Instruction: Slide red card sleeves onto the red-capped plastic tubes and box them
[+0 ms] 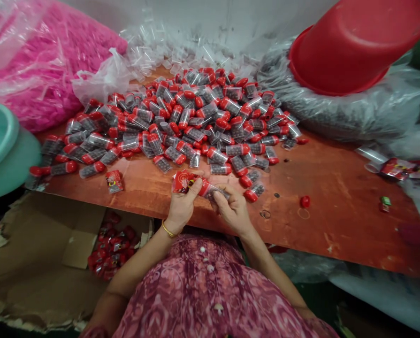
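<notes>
Both of my hands meet at the table's front edge around one small clear plastic container (206, 188) with a red end and dark beads inside. My left hand (182, 205) pinches its red end together with a red printed wrapper (182, 181), which sticks out to the left. Whether the wrapper is fitted over the container or lies against it, I cannot tell. The fingers of my right hand (232, 210) close round the clear end. Just behind, a big heap of similar red-capped containers (195, 112) covers the table. Another red printed packet (114, 181) lies left of my hands.
A clear bag of pink pieces (55, 56) and a mint-green basin (5, 155) stand left. An upturned red bucket (347, 51) rests on a bag of dark beads (354, 112). Below left is a cardboard box (37, 263) with red packets. A loose red cap (304, 202) lies right.
</notes>
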Available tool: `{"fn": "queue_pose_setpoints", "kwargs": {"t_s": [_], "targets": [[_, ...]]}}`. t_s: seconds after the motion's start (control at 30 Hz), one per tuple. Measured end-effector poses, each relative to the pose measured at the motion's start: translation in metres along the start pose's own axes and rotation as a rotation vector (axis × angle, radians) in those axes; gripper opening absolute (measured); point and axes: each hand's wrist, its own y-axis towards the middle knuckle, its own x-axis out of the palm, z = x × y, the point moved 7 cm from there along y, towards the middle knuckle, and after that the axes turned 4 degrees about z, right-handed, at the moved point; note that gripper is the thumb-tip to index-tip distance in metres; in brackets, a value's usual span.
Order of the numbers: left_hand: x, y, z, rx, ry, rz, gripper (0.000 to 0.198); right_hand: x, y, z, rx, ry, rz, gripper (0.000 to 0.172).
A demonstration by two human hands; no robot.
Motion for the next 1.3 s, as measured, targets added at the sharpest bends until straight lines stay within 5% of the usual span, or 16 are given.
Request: {"fn": "queue_pose_setpoints", "kwargs": {"t_s": [0.2, 0.4, 0.67, 0.8, 0.9, 1.1, 1.3], "targets": [[0.007, -0.001, -0.004, -0.088, -0.027, -0.039, 0.034, 0.004, 0.0, 0.012, 0.096, 0.172, -0.034, 0.028], [0.004, -0.001, -0.014, -0.174, -0.054, 0.055, 0.038, -0.003, -0.008, 0.013, -0.106, 0.013, 0.168, 0.021], [-0.004, 0.003, -0.016, -0.216, -0.03, 0.117, 0.041, 0.01, -0.006, 0.024, 0.16, 0.134, -0.029, 0.032], [0.005, 0.0, -0.014, -0.257, -0.024, 0.054, 0.046, -0.003, -0.007, 0.01, -0.059, -0.103, 0.096, 0.024], [0.006, 0.0, -0.013, -0.276, -0.021, 0.036, 0.046, -0.003, -0.008, 0.007, -0.133, -0.166, 0.07, 0.018], [0.009, 0.003, -0.011, -0.269, -0.013, -0.022, 0.044, 0.001, -0.006, 0.006, -0.055, -0.058, 0.007, 0.021], [0.001, 0.003, -0.009, -0.205, -0.065, 0.053, 0.039, -0.004, -0.004, 0.019, 0.157, 0.209, 0.048, 0.031]]}}
